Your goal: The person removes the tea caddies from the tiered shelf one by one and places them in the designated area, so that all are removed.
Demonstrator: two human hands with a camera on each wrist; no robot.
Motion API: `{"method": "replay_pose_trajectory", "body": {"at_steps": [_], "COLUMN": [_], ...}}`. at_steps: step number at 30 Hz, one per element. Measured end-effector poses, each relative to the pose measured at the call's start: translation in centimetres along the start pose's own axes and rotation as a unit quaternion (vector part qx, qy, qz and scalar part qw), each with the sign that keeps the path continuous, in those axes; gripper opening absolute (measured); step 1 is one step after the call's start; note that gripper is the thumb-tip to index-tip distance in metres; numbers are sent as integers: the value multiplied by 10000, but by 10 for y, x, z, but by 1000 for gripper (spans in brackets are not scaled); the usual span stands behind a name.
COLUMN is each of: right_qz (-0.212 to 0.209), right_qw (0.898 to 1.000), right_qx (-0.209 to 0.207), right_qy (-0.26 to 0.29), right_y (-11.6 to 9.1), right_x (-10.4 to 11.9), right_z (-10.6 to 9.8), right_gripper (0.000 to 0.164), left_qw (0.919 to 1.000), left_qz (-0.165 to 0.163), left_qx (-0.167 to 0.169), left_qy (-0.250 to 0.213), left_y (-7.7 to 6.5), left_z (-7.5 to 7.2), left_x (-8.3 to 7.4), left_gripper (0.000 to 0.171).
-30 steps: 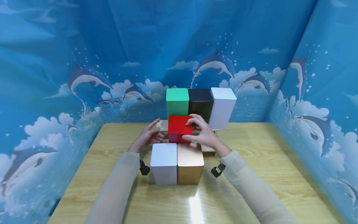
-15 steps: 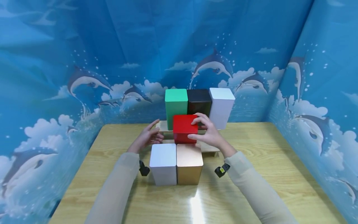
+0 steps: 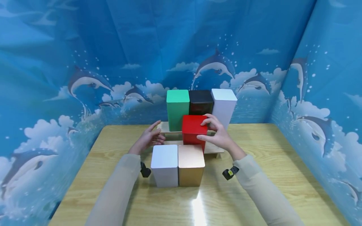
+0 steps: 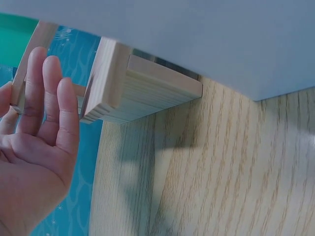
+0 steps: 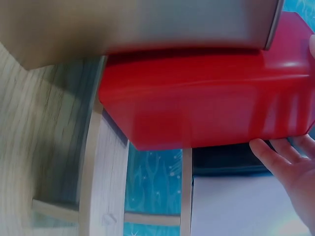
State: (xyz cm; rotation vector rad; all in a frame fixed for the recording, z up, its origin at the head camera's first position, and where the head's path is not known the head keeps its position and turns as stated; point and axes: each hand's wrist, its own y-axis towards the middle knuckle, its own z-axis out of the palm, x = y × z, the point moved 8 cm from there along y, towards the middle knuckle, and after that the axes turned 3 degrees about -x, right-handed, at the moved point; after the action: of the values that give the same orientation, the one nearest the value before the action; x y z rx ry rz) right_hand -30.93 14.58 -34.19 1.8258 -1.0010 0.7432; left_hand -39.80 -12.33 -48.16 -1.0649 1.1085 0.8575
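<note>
My right hand [image 3: 217,133] grips a red box [image 3: 194,130] near its top, with the thumb at the front and the fingers on the right and back. The upright box stands at the lower step of a wooden two-tier rack [image 3: 164,127]; in the right wrist view its base meets the lower board [image 5: 108,172]. My left hand [image 3: 148,138] is at the rack's left end, fingers extended, holding nothing. On the upper step, a green box [image 3: 177,110], a black box [image 3: 201,102] and a white box [image 3: 224,106] stand side by side.
In front of the rack, a second white box [image 3: 165,163] and a gold box [image 3: 191,163] stand together on the wooden table [image 3: 113,166]. They partly hide the rack and the red box's base. A blue dolphin curtain [image 3: 158,47] hangs behind and at the sides.
My right hand has moved the red box rightward along the rack, from before the green box to mostly before the black one. The left hand has stayed nearly still.
</note>
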Motion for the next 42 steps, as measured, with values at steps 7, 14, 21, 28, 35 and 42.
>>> {"method": "replay_pose_trajectory", "body": {"at_steps": [7, 14, 21, 28, 35, 42], "right_qz": [97, 157, 85, 61, 78, 204], "right_qw": [9999, 9996, 9991, 9979, 9970, 9958], "right_qx": [-103, -250, -402, -528, -647, -713], "right_qy": [-14, 3, -115, -380, -408, -535], "right_y": [-7, -11, -22, -31, -37, -44], "right_x": [3, -16, 5, 19, 18, 10], "right_z": [-12, -22, -33, -44, -54, -61], "right_gripper": [43, 43, 43, 41, 41, 41], "left_qw": [9999, 10000, 9999, 9999, 9999, 9998], "left_qz": [75, 43, -3, 21, 80, 114], "left_qx": [81, 26, -23, -6, 71, 133], "left_qy": [19, 37, 108, 118, -26, -110], "left_y": [-1, 1, 1, 1, 0, 0], "left_z": [0, -2, -1, -1, -1, 1], "left_x": [-2, 0, 2, 2, 2, 2], "left_gripper": [53, 53, 53, 53, 53, 53]}}
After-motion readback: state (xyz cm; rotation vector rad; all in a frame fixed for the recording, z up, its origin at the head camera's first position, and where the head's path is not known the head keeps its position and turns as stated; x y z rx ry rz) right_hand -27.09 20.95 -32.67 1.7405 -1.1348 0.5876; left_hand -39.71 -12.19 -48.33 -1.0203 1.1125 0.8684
